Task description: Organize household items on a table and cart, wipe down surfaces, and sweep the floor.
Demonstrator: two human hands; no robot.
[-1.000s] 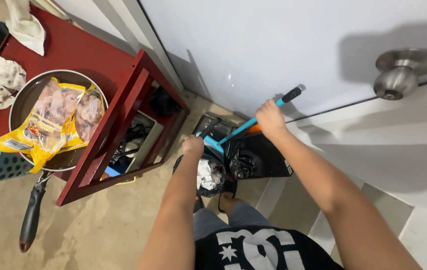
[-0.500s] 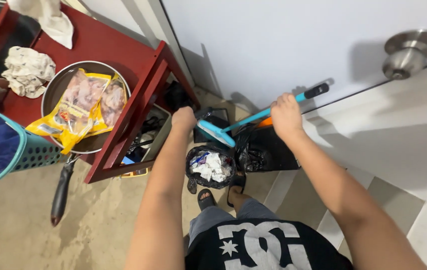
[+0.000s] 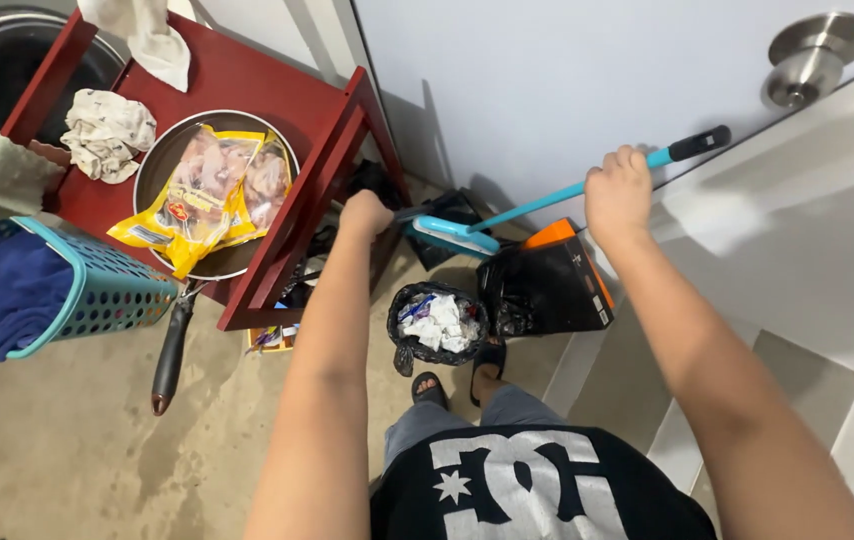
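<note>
My right hand is closed around the upper end of a teal long-handled tool, just below its black tip. The tool's flat teal head hangs low, close to the door. My left hand is a fist on a dark grip beside that head. Right under the head stands a small bin lined with a black bag and filled with white crumpled rubbish. My sandalled feet are next to the bin.
A black bag with an orange box leans by the white door with its metal knob. At left, a red stand carries a frying pan with yellow food packets and cloths. A teal basket holds blue fabric.
Both hands and the teal tool have risen and moved away from the bin toward the door. The view has shifted, so more of the red stand and the basket shows at left.
</note>
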